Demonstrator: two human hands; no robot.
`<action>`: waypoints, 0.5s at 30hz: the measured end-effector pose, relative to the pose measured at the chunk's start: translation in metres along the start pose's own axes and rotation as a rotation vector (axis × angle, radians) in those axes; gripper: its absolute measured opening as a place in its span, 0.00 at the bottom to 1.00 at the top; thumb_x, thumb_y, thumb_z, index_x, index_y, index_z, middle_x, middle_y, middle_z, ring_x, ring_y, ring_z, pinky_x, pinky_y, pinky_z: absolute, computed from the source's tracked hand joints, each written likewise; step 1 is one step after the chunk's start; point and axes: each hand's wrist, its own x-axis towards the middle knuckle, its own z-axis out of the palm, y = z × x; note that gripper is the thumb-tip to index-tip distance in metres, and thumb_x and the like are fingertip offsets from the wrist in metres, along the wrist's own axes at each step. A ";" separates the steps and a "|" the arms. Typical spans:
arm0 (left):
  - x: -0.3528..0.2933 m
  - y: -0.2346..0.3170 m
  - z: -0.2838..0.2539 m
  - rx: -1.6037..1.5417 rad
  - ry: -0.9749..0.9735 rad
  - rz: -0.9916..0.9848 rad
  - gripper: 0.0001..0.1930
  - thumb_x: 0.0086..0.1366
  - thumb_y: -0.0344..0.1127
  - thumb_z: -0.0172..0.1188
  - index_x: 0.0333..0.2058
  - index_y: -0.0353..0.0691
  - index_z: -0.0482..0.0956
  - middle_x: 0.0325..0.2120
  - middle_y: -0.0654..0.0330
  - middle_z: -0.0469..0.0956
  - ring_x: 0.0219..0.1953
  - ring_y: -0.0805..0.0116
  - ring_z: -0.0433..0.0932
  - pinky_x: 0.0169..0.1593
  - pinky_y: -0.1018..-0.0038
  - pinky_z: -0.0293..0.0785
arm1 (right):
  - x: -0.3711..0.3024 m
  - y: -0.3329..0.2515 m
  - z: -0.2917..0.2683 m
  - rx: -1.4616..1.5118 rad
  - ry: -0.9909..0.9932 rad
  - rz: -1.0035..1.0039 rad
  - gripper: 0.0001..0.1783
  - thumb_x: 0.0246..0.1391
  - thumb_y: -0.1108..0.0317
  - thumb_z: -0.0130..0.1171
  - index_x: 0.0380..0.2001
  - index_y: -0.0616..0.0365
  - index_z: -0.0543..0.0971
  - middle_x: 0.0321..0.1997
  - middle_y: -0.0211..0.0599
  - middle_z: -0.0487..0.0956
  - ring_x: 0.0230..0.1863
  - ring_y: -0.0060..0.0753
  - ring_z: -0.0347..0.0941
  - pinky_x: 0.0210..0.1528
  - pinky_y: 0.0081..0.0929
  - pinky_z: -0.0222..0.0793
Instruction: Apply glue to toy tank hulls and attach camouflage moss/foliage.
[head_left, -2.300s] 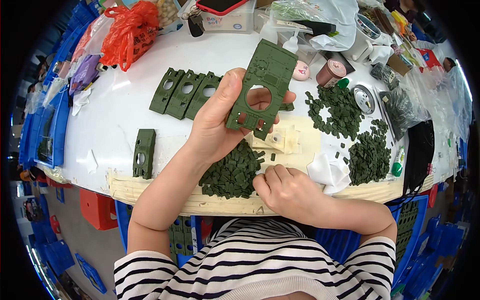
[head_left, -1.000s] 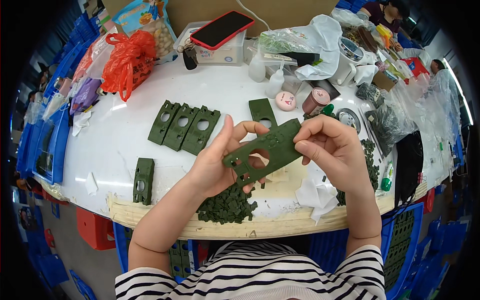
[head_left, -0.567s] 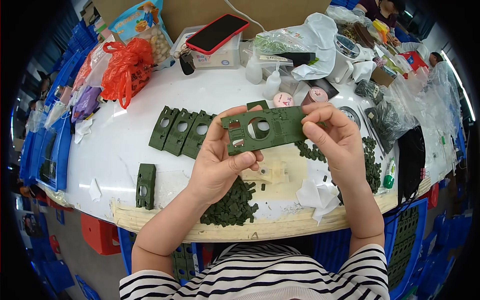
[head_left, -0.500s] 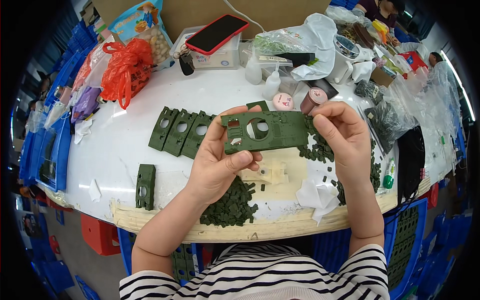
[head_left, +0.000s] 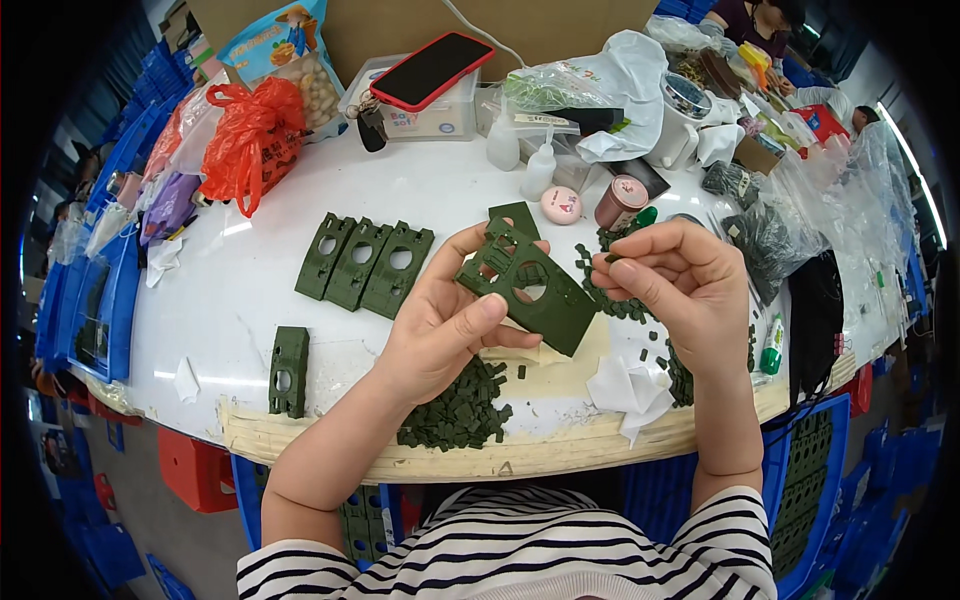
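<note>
My left hand (head_left: 430,335) is wrapped round one end of a dark green plastic toy tank hull (head_left: 565,312), which has a round hole and is tilted down to the right. My right hand (head_left: 690,285) pinches a tiny dark green piece (head_left: 612,258) between thumb and fingertips, just right of the hull and apart from it. Beneath my left hand lies a heap of small green pieces (head_left: 460,412). Another scatter of green pieces (head_left: 625,302) lies below my right fingertips. A beige block, mostly hidden, sits under the hull.
Three similar hulls (head_left: 362,262) lean in a row at left, with another hull (head_left: 289,372) nearer the edge. White tissue (head_left: 632,392) and a glue tube (head_left: 772,345) lie right. Farther back are squeeze bottles (head_left: 538,170), a red-cased phone (head_left: 433,70) and a red bag (head_left: 252,140).
The hull has turned, its right end swinging downward. My right hand has come away from the hull's right end, lowered slightly, and now shows a small piece in its pinch.
</note>
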 end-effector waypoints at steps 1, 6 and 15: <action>0.000 0.000 0.002 -0.020 -0.008 -0.003 0.38 0.61 0.39 0.60 0.63 0.40 0.46 0.58 0.44 0.60 0.50 0.60 0.74 0.43 0.70 0.81 | 0.000 -0.002 0.003 0.019 -0.011 0.017 0.04 0.51 0.80 0.59 0.32 0.68 0.78 0.33 0.40 0.80 0.34 0.23 0.78 0.38 0.17 0.74; -0.002 0.001 0.004 -0.029 -0.053 -0.037 0.37 0.61 0.37 0.59 0.63 0.41 0.47 0.56 0.49 0.63 0.49 0.61 0.74 0.44 0.67 0.81 | 0.002 -0.005 0.008 -0.190 -0.092 -0.101 0.03 0.48 0.76 0.62 0.28 0.64 0.79 0.32 0.33 0.78 0.37 0.21 0.74 0.41 0.19 0.68; -0.006 0.000 0.003 0.002 -0.080 -0.063 0.36 0.62 0.32 0.57 0.63 0.41 0.45 0.52 0.51 0.65 0.49 0.62 0.75 0.47 0.60 0.79 | 0.013 0.001 0.029 -0.534 -0.188 -0.395 0.04 0.41 0.71 0.64 0.23 0.56 0.80 0.39 0.34 0.76 0.46 0.33 0.68 0.51 0.31 0.59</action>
